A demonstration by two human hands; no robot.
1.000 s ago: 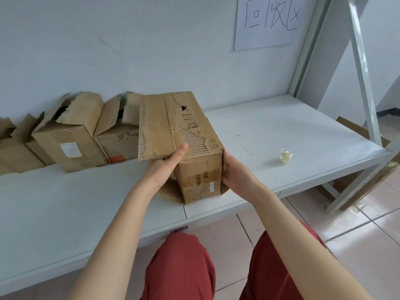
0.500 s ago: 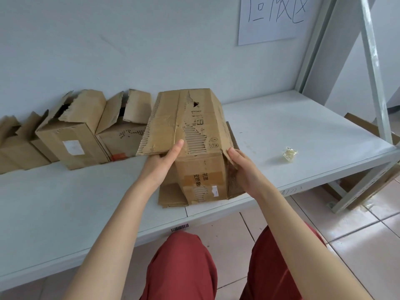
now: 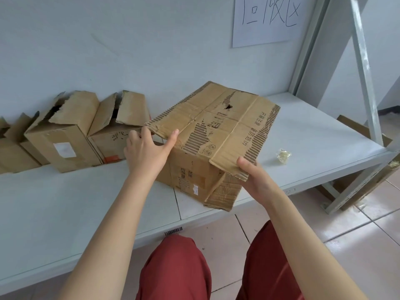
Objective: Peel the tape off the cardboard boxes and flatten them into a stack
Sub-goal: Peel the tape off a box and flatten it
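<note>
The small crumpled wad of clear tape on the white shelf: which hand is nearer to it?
Right. The right hand grips a flap of the torn brown cardboard box, left of the clear tape wad; the left hand holds the box's other side.

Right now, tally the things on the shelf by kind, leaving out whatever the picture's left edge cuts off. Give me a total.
Cardboard boxes: 3 (held box, white-label box, orange-marked box)
Peeled tape: 1 (tape wad)
Total: 4
</note>
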